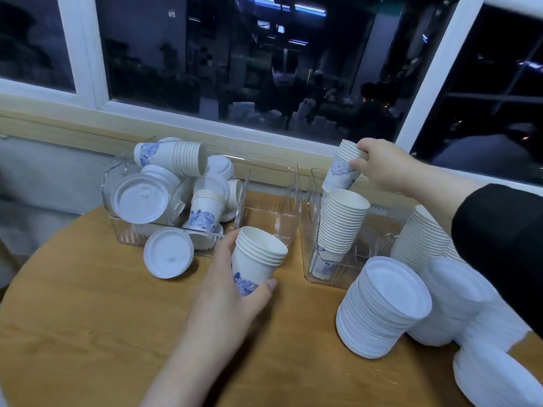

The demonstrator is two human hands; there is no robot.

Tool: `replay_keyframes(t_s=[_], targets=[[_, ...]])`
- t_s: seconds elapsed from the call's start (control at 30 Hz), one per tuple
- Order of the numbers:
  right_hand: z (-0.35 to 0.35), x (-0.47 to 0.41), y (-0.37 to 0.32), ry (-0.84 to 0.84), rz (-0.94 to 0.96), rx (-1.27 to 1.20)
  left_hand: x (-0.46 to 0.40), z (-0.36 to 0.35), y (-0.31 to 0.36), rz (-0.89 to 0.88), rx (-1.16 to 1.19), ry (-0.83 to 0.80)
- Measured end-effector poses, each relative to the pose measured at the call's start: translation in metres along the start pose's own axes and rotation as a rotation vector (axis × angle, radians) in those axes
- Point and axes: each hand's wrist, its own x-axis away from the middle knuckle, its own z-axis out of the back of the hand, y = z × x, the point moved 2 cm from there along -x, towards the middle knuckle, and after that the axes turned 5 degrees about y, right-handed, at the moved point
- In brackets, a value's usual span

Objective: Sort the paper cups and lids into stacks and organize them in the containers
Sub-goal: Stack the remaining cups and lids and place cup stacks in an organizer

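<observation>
Grasping nested cups (258, 257) in the left hand (232, 292), right hand (382, 165) grips a tilted cup stack (342, 168).

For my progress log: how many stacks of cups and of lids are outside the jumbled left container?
Cup stacks: 4: short stack in left hand, tilted stack in right hand, tall stack in right container, far-right stack on table
Lid stacks: 3: near lid stack, blurred lid stack, corner lid stack
Total: 7
</observation>
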Motion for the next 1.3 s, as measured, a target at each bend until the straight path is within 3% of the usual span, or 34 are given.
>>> replay_keyframes(t_s=[0.5, 0.67, 0.8, 1.0, 1.3], targets=[[-0.012, 0.003, 0.011, -0.149, 0.023, 0.018, -0.001, -0.003, -0.004, -0.008, -0.056, 0.008], [0.012, 0.007, -0.008, 0.073, 0.037, -0.145, -0.004, 0.003, -0.003, 0.011, -0.008, 0.062], [0.024, 0.017, -0.071, -0.09, 0.23, -0.194, -0.007, 0.017, -0.007, 0.07, 0.021, 0.131], [-0.021, 0.031, -0.171, -0.285, 0.515, -0.022, -0.005, 0.047, -0.017, 0.128, -0.027, 0.188], [-0.109, 0.02, -0.22, -0.382, 0.483, 0.192, 0.0, 0.082, -0.04, 0.235, -0.085, 0.233]])
